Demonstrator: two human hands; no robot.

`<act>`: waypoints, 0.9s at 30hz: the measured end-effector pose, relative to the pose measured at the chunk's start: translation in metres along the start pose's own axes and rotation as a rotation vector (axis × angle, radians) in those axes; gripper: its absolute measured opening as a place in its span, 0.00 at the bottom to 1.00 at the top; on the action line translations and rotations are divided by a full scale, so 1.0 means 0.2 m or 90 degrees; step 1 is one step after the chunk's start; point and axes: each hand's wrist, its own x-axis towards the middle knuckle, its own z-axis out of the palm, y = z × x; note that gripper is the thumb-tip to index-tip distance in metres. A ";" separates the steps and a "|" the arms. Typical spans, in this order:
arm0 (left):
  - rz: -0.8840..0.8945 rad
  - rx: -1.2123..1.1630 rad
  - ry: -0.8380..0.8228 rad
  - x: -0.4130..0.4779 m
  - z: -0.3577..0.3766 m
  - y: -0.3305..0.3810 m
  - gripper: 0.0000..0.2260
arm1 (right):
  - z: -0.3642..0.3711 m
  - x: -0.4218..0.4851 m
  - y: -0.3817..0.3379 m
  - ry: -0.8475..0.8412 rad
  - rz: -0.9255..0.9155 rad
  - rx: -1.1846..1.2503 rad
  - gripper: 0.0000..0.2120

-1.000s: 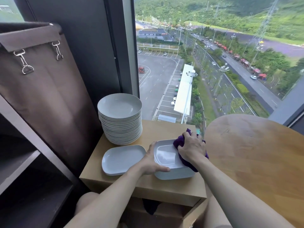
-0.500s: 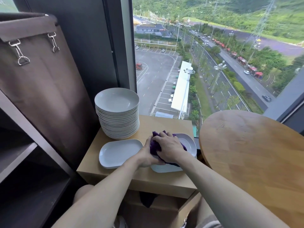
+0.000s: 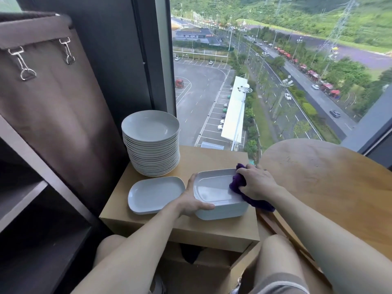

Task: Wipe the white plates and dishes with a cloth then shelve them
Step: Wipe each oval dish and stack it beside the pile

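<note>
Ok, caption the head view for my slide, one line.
Left hand steadies a white rectangular dish while the right hand wipes it with a purple cloth.

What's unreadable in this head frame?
All head view.
Right end of the deep dish: covered by the purple cloth and right hand.
Shelf unit: cut off by the left edge, interior too dark.
Plate stack: lower plates' faces covered by those above.

You face a tall window (image 3: 275, 71) in daylight, a car park and road far below. A round wooden table (image 3: 339, 183) stands right; a dark shelf unit (image 3: 27, 198) and brown fabric bag (image 3: 53, 113) stand left.
</note>
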 end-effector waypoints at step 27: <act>0.026 -0.035 -0.023 0.14 -0.02 0.02 0.63 | 0.11 0.16 -0.43 0.058 -0.123 0.049 0.24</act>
